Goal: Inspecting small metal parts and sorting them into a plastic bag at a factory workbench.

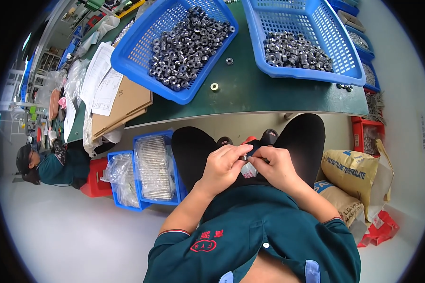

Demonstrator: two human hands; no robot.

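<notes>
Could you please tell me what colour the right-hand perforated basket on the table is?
The basket is blue; it shows in the head view.

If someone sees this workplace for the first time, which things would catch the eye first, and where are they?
Probably the left blue basket and right blue basket, both holding shiny metal parts, at the top on the green table. Next, perhaps, the left hand and right hand, meeting near the middle at a small metal piece. The upper yellow sack, at the right, also stands out.
</notes>
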